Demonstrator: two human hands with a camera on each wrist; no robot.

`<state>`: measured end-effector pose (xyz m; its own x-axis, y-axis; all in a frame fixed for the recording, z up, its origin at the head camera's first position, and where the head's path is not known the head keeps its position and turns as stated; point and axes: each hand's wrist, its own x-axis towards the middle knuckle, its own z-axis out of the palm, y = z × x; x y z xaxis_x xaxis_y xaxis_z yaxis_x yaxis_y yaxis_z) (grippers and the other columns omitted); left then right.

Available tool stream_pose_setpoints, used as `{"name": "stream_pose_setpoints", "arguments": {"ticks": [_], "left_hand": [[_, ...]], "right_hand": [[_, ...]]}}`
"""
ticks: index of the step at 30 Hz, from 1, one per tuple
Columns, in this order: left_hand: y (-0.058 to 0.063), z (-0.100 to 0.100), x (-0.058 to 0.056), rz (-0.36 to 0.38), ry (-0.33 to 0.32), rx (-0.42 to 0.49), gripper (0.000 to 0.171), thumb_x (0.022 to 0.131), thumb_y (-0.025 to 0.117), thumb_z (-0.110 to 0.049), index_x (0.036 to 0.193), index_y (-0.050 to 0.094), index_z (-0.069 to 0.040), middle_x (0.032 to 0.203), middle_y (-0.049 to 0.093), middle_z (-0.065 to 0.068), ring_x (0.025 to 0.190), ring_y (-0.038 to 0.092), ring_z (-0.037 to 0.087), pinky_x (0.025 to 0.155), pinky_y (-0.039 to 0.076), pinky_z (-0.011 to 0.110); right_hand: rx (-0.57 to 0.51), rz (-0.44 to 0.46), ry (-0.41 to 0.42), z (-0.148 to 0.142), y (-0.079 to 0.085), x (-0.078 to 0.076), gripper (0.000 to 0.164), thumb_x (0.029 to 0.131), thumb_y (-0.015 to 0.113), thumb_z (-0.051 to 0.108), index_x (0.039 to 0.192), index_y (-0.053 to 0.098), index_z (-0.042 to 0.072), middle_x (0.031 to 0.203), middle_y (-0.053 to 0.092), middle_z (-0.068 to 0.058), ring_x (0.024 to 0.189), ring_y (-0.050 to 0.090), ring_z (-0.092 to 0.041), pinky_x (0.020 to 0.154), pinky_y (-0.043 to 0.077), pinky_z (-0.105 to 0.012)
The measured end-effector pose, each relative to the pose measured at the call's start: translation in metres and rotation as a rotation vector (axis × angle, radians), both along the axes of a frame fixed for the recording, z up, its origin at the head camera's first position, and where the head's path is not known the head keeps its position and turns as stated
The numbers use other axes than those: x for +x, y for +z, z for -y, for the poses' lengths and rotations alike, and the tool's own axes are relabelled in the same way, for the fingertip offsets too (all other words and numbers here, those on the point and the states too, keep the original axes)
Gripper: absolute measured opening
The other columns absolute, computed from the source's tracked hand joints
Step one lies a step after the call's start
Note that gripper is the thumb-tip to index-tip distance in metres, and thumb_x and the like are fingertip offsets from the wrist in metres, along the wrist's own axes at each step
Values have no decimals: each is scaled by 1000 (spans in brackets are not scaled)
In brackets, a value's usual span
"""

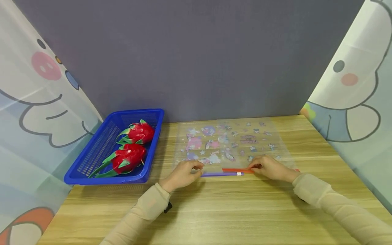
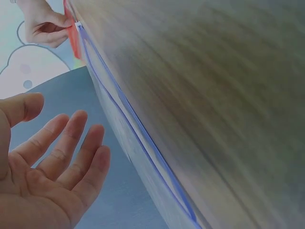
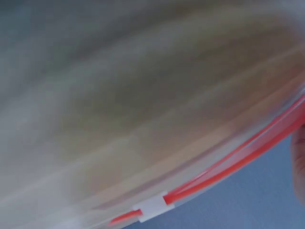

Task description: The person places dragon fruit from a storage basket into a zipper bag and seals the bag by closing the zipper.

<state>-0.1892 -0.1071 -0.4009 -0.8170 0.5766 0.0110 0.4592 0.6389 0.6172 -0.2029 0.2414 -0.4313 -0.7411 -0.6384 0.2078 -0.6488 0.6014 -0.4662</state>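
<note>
Clear cartoon-printed zip bag (image 1: 229,144) lying flat on wooden table (image 1: 214,211); right hand (image 1: 269,167) pinching its red zip strip (image 1: 237,170), left hand (image 1: 182,175) grip apart, resting beside.

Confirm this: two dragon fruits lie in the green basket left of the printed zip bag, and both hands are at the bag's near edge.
Wrong on one point: the basket is blue, not green, as the head view shows. The two dragon fruits do lie in it, left of the zip bag, with the left hand and right hand at its near edge.
</note>
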Motion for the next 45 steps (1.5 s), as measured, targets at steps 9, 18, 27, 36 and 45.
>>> {"name": "stream_pose_setpoints", "arguments": {"ticks": [9, 18, 27, 36, 45], "left_hand": [[-2, -1, -1, -15, -13, -19, 32, 91, 55, -19, 120, 59, -5, 111, 64, 5, 104, 59, 21, 87, 50, 36], [2, -5, -3, -16, -1, 3, 32, 91, 54, -18, 119, 59, -3, 111, 64, 8, 104, 59, 23, 89, 49, 39], [4, -11, -3, 10, 28, 16, 32, 92, 53, -20, 120, 58, -6, 116, 62, 7, 106, 58, 23, 90, 48, 41], [6, -26, -6, -25, 63, 63, 32, 92, 52, -21, 119, 59, -5, 115, 63, 7, 106, 59, 25, 91, 47, 42], [13, -44, -10, 14, 134, 184, 33, 90, 55, -23, 119, 60, -8, 116, 63, 6, 102, 61, 21, 89, 49, 36]], "right_hand": [[-63, -64, -4, 2, 5, -2, 13, 77, 70, 1, 88, 72, 6, 83, 66, 0, 68, 54, 0, 55, 48, -17], [-135, -101, -65, 13, 20, -7, 11, 78, 70, 4, 88, 73, 7, 78, 67, 0, 60, 50, 2, 54, 47, -18], [-139, -8, -225, 30, 38, -3, 12, 79, 69, 4, 90, 73, 5, 80, 67, -2, 68, 60, -7, 62, 52, -23], [-156, 154, -331, 50, 57, 2, 14, 82, 68, 10, 94, 71, 5, 84, 68, -5, 73, 61, -15, 61, 49, -26], [-316, 202, -354, 71, 62, 3, 16, 80, 70, 14, 95, 72, 7, 87, 70, -8, 72, 60, -14, 52, 44, -21]]}}
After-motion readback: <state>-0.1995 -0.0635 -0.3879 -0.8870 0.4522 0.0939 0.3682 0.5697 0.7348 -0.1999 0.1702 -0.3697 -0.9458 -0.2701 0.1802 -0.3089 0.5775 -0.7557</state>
